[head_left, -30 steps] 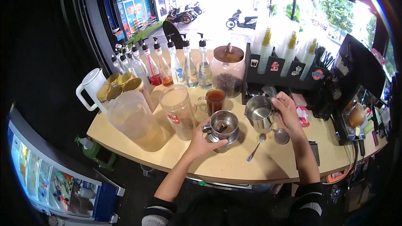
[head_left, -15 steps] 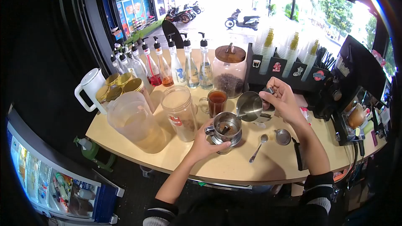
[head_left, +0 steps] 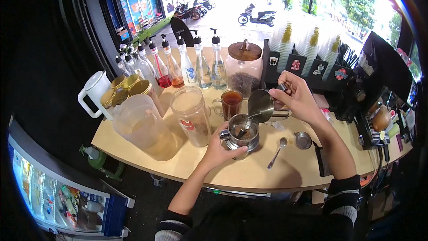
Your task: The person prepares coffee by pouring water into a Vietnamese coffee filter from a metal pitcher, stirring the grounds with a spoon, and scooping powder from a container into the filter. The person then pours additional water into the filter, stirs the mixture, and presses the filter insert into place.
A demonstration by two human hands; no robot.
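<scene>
My left hand (head_left: 223,148) grips a metal drip filter (head_left: 242,130) that sits on top of a glass, with dark contents inside it. By its handle, my right hand (head_left: 296,96) holds a metal pitcher (head_left: 261,106) tilted to the left, its spout over the filter, and a thin stream appears to fall in. Behind the filter stands a glass mug of reddish-brown drink (head_left: 232,103). A spoon (head_left: 277,153) and a small round metal lid (head_left: 302,140) lie to the right on the table.
On the wooden table (head_left: 223,174) stand a plastic pitcher (head_left: 145,127), a tall jar (head_left: 191,116), a white jug (head_left: 95,93), pump bottles (head_left: 203,71) and a wood-lidded jar (head_left: 244,69). Cups in a black holder (head_left: 301,64) and a coffee machine (head_left: 379,125) are at the right.
The metal pitcher has moved slightly left and tilted further over the filter, with my right hand. My left hand keeps its hold on the filter. The whole view has shifted slightly.
</scene>
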